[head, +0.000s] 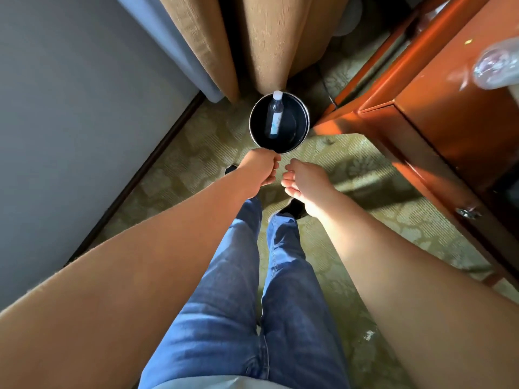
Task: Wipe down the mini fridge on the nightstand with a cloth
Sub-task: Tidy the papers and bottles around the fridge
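The person stands on patterned green carpet [351, 169], both bare arms stretched down and forward. The left hand [262, 169] has its fingers curled under, just at the near rim of a round black bin [254, 130]; whether it touches or grips the rim cannot be told. The right hand [302, 179] hangs just beside it, fingers loosely curled and holding nothing. The two hands are close but apart. Inside the bin lies a clear plastic bottle [275, 115] with a white cap, its cap toward the far rim. Tan curtains [269, 43] hang behind the bin, a grey wall [70, 122] to the left. A glossy reddish wooden desk [438, 88] stands to the right; a blurred clear object [495, 67] rests near its right edge. No mini fridge or cloth is in view.
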`<state>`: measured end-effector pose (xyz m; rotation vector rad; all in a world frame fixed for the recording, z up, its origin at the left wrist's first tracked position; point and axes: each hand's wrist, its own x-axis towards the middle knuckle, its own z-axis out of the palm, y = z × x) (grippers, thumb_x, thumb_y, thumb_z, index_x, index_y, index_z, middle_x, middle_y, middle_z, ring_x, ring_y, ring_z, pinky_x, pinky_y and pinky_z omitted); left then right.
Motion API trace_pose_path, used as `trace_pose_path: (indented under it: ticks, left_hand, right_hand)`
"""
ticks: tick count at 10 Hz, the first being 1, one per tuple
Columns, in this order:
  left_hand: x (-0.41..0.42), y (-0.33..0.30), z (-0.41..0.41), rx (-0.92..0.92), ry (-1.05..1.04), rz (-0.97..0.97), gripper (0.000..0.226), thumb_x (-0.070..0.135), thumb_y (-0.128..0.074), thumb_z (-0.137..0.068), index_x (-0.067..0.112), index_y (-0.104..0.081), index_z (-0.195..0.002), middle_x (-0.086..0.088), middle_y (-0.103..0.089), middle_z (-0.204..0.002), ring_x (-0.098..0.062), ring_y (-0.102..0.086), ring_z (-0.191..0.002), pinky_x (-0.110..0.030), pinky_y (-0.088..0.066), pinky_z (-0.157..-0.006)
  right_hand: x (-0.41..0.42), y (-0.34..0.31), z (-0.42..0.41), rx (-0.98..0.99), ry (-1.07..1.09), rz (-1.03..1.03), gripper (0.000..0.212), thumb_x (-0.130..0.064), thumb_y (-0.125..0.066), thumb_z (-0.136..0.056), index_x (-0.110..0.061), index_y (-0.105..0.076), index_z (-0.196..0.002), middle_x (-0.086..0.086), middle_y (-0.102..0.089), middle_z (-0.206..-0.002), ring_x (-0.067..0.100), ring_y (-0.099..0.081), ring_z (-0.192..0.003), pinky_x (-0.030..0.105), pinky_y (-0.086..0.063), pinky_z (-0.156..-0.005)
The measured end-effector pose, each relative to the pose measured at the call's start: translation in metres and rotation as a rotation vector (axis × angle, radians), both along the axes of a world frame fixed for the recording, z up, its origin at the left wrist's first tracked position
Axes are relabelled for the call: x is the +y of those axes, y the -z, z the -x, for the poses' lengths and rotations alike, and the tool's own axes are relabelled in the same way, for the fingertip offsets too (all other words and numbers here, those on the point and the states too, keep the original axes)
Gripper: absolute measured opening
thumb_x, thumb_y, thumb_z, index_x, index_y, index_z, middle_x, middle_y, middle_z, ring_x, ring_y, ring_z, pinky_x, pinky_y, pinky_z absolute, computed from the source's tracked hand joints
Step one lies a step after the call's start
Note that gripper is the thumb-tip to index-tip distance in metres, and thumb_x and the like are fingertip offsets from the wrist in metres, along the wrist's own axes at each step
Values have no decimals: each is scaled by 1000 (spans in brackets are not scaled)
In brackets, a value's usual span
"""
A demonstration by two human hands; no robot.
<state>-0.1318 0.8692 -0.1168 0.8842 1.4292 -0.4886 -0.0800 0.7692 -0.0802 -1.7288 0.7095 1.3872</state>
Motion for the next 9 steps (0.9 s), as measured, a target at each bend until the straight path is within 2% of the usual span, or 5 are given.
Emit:
trace_pose_path:
  ticks: [3, 5, 7, 8, 9]
  left_hand:
    - [-10, -92, -66, -220, 344, -238, 36, 37, -41, -105, 24, -47, -73, 2, -47, -69, -14, -45, -56, -26, -41, -52]
    - [-34, -157, -124, -376, 400, -292, 43, 26, -48, -100, 19, -45, -58, 8, -43, -43, -14, -37, -38, -23, -29, -43]
    - [-69, -199, -179, -508, 601, -424, 38, 32, -43, -102, 14, -44, -69, -8, -44, -68, -21, -40, -58, -30, -35, -53]
    - [-86, -205, -206, -548, 708, -530, 31, 18, -37, -104, 10, -51, -78, -8, -48, -76, -21, -46, -74, -32, -35, -63]
    - [-99, -204, -228, -560, 761, -519, 35, 1, -41, -95, 12, -62, -122, -4, -60, -110, -19, -55, -95, -24, -41, -70]
  right_hand:
    - [-5, -88, -47, -210, 130, -62, 25, -30, -52, -94, -20, -49, -72, -7, -36, -52, 13, -30, -46, 24, -25, -43]
    - [-32, -143, -89, -287, 261, -137, 32, -27, -50, -98, -17, -47, -67, -5, -38, -49, 6, -30, -29, 19, -23, -33]
    - [-73, -179, -126, -400, 367, -119, 25, -18, -49, -96, -20, -48, -72, -5, -45, -60, 12, -41, -49, 24, -36, -43]
    - [-88, -187, -143, -419, 463, -94, 9, -15, -50, -95, -17, -58, -97, 0, -54, -81, 12, -52, -63, 25, -45, -55]
    - [-102, -167, -165, -316, 702, -205, 24, -14, -33, -104, -15, -57, -103, 0, -42, -76, 13, -42, -62, 23, -34, -58]
